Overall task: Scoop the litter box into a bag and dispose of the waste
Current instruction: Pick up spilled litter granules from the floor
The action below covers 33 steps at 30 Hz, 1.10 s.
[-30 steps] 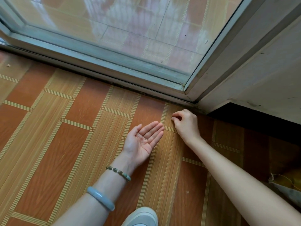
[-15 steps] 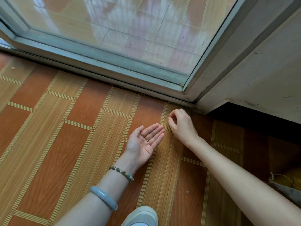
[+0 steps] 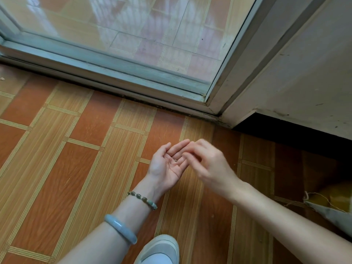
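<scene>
Blue bangle (one) near left hand

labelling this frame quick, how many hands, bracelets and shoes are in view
hands: 2, the left hand and the right hand
bracelets: 2, a beaded bracelet and a pale blue bangle, both on the left arm
shoes: 1, the shoe at the bottom edge
total: 5

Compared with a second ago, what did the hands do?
The right hand lifted off the floor near the door track and came back over the left hand, fingertips above its palm. The left hand stayed palm up with tiny specks in it.
</scene>
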Motion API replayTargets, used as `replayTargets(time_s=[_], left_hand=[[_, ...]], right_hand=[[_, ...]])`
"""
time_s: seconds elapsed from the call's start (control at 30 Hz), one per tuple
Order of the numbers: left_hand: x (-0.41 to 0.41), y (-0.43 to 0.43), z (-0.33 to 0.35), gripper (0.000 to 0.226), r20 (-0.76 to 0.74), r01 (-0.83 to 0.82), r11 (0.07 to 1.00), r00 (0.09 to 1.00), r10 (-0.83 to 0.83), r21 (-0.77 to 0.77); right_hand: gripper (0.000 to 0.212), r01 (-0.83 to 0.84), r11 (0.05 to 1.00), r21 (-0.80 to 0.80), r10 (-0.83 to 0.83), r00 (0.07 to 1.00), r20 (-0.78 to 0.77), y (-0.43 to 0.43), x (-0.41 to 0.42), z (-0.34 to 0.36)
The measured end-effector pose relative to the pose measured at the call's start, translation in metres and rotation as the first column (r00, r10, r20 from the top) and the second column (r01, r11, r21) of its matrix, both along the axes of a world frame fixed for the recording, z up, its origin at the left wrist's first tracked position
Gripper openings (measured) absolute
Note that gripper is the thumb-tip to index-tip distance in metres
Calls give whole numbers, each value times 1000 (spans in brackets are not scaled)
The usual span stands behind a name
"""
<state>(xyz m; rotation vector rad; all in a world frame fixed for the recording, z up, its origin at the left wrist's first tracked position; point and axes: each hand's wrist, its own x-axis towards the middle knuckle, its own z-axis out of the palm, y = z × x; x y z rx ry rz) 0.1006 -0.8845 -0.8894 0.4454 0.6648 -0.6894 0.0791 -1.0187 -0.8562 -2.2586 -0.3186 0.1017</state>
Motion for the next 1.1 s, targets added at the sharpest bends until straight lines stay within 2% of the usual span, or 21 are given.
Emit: replayTargets(time_s=[0.1,0.2,0.3,0.4,0.73,0.9,1.0,1.1], left_hand=[[-1,-2,-1,49,-17,-46,999,999,46,11],[-3,-2,-2,45,-28,-54,998,998,55,21],[-5,-1,-5,45,-42,-38,999,998,40,39],[-6,-1,-9,46,-59,-38,998,997,41,54],[-7,0,-15,48,-90,-38,997,995,45,70],[-9,-3,-16,47,-94,-28,996,995,36,86],[-12,-6,-16,46,-98,-13,995,995,22,99],[-14,-9,-13,46,-101,1,996,995,7,84]], right_hand=[[13,251,968,-2,-251,967,40,-24,4,-9],[14,341,931,-128,-344,939,2,-45,5,-31],[15,306,926,-222,-326,943,-62,-51,3,-53],[12,287,927,-243,-320,941,-110,-47,3,-64],[4,262,929,-261,-281,959,-38,-42,3,-75],[4,196,919,-342,-213,977,-12,-38,1,-74],[5,217,951,-219,-225,974,-16,-31,-3,-52],[4,96,989,-109,-98,995,-18,-17,-17,-19]])
